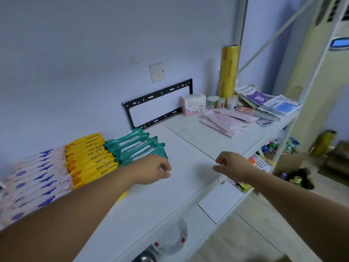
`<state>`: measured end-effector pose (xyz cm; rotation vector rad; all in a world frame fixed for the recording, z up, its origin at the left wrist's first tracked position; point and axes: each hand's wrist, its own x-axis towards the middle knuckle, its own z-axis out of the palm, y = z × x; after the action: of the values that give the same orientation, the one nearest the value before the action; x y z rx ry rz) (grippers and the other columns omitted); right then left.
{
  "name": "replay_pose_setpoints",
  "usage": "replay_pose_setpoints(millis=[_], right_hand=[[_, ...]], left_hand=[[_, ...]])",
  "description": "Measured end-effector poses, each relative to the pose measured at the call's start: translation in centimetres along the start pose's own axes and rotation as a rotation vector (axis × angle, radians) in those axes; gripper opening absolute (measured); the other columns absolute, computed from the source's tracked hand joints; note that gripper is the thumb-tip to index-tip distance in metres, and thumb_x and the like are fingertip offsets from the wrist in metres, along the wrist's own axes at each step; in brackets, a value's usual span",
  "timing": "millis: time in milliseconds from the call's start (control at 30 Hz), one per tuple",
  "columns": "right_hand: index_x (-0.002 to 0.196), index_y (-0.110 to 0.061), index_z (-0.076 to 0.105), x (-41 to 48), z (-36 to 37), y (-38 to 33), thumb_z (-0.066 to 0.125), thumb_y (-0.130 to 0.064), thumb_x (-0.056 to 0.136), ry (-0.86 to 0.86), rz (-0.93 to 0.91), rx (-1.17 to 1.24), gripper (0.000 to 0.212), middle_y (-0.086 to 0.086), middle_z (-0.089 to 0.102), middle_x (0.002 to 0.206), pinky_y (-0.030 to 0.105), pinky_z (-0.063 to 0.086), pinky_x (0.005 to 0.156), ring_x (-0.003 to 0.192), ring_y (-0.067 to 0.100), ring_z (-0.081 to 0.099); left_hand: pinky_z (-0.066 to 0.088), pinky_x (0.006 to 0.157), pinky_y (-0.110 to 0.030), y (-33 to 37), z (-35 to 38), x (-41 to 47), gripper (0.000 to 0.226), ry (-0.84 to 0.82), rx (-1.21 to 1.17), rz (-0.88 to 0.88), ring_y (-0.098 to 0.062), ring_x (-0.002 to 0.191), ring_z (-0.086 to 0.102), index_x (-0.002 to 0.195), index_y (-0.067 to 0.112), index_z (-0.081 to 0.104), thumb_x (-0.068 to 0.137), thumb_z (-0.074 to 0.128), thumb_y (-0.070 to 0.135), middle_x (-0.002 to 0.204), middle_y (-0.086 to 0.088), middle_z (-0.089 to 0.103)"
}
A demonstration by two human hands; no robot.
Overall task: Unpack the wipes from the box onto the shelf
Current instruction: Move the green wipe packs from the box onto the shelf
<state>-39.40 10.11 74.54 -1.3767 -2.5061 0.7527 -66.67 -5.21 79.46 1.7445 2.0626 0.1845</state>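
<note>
Wipes (136,146) are stocked on the shelf (170,195); left hand (153,169) curled against them, grip uncertain; right hand (232,165) slack, empty.

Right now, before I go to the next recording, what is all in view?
teal wipe packs: about four, teal, shelf, beside the yellow row
yellow wipe packs: one row, yellow, shelf, left of teal
pink-and-blue packs: one row, pink with blue, shelf's far left
shelf: one, white, against wall
bracket: one, black, on wall
film roll: one, yellow, upright, back right
pink box: one, pink-white, by wall
flat packets: a stack, pink, shelf's right
left hand: by the teal packs, grip unclear
right hand: fingers loosely curled, holding nothing
</note>
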Motion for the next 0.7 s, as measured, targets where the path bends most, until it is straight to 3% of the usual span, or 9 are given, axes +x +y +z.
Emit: replay_pose_setpoints(millis=[133,333,467,567,700], right_hand=[[0.088,-0.029,0.058,-3.4,-2.3,3.6,0.07,-0.043,0.086,0.06,0.11,-0.003,0.019,-0.008,0.062,0.087,0.024,0.038,0.058,0.078,0.011,0.058],[0.09,-0.018,0.064,-8.2,-5.9,9.4,0.07,-0.04,0.087,0.082,0.231,-0.015,0.023,0.0,0.068,0.086,0.031,0.048,0.065,0.078,0.018,0.064],[0.085,-0.021,0.063,-11.4,-7.5,14.7,0.071,-0.04,0.086,0.121,0.359,0.041,0.02,-0.001,0.067,0.08,0.026,0.042,0.051,0.066,0.013,0.062],[0.091,-0.015,0.067,-14.1,-8.6,19.5,0.069,-0.039,0.089,0.108,0.448,0.031,0.024,0.002,0.067,0.084,0.028,0.039,0.054,0.074,0.017,0.061],[0.1,-0.007,0.071,-17.5,-9.3,26.6,0.07,-0.036,0.091,0.087,0.552,0.102,0.03,0.012,0.07,0.096,0.032,0.049,0.068,0.083,0.021,0.063]], left_hand=[[0.047,0.08,-0.019,3.9,1.2,1.7,0.016,-0.019,0.029,0.106,0.005,0.09,0.062,0.105,0.04,0.067,0.09,0.067,0.047,0.097,0.026,0.063],[0.052,0.089,-0.024,11.2,3.1,4.7,0.021,-0.065,0.015,0.227,0.002,0.093,0.064,0.109,0.035,0.07,0.09,0.068,0.044,0.106,0.019,0.067],[0.054,0.087,-0.027,16.9,5.8,7.0,0.02,-0.133,-0.002,0.294,0.001,0.09,0.066,0.105,0.034,0.07,0.088,0.069,0.045,0.101,0.019,0.069],[0.051,0.075,-0.022,21.7,8.6,9.1,0.016,-0.183,0.005,0.337,0.0,0.085,0.065,0.102,0.035,0.07,0.089,0.07,0.044,0.096,0.021,0.067],[0.053,0.092,-0.027,27.8,12.9,12.1,0.021,-0.26,0.051,0.363,-0.003,0.099,0.064,0.107,0.032,0.072,0.09,0.069,0.044,0.109,0.015,0.068]])
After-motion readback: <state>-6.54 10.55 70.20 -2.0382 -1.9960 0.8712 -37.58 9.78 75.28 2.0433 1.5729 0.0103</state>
